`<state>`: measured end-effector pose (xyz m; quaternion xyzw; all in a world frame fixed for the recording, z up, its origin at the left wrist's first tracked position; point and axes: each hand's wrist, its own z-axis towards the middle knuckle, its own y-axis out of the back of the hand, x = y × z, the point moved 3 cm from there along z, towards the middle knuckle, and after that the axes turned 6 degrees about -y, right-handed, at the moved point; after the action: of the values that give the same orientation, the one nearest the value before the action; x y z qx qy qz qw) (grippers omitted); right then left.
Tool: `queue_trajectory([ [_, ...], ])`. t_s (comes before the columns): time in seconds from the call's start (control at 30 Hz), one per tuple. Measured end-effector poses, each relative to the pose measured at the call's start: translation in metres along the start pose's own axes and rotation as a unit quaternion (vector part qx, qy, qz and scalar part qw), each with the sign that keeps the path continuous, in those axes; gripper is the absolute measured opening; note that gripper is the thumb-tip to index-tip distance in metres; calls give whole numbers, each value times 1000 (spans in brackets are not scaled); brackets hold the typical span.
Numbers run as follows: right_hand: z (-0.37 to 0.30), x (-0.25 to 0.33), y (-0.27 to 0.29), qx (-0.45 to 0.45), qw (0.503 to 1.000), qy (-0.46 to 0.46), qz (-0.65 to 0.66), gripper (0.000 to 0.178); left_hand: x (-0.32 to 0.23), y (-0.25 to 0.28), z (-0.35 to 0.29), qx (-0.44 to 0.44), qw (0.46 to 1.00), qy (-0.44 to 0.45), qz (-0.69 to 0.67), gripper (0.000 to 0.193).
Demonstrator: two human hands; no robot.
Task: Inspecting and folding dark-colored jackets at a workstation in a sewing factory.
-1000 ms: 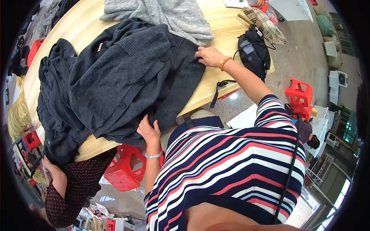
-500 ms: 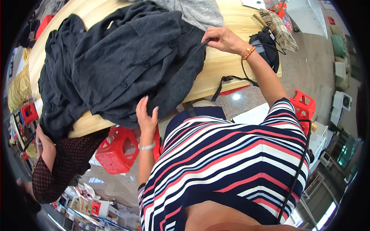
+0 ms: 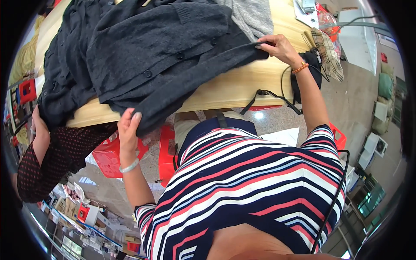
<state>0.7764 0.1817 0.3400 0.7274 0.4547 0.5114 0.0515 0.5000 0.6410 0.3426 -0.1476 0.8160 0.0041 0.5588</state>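
Observation:
A dark charcoal knit cardigan (image 3: 151,47) with dark buttons lies spread over the wooden table (image 3: 242,89). My right hand (image 3: 281,50) pinches one end of a long, narrow part of it, at the table's right side. At the near edge, my left hand (image 3: 128,130) grips the other end between thumb and fingers. This strip is drawn out nearly straight between my hands, slanting up to the right. Whether it is a sleeve or a front edge, I cannot tell. Another person's hand (image 3: 40,128) touches dark knit at the left table edge.
Light grey knit fabric (image 3: 251,17) lies beyond the cardigan. A black bag (image 3: 308,76) with a dangling strap and a plaid cloth (image 3: 327,54) sit at the right end. Red plastic stools (image 3: 108,158) stand below the table. The other person's patterned sleeve (image 3: 65,147) is close on my left.
My left hand, open beside the cardigan before, has moved left and taken hold of its near part. My right hand has moved slightly right, and the strip between them is stretched straighter.

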Motion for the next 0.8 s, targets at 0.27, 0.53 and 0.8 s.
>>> queue_trajectory([
  [0.27, 37, 94, -93, -167, 954, 213, -125, 16, 24, 18, 49, -52, 992, -49, 103, 8],
  [0.53, 36, 190, -250, 149, 922, 356, 9, 38, 8, 0, 47, 12, 970, -73, 231, 24],
  [0.8, 26, 191, -259, 118, 936, 330, -36, 15, 19, -10, 50, 28, 956, -68, 284, 19],
])
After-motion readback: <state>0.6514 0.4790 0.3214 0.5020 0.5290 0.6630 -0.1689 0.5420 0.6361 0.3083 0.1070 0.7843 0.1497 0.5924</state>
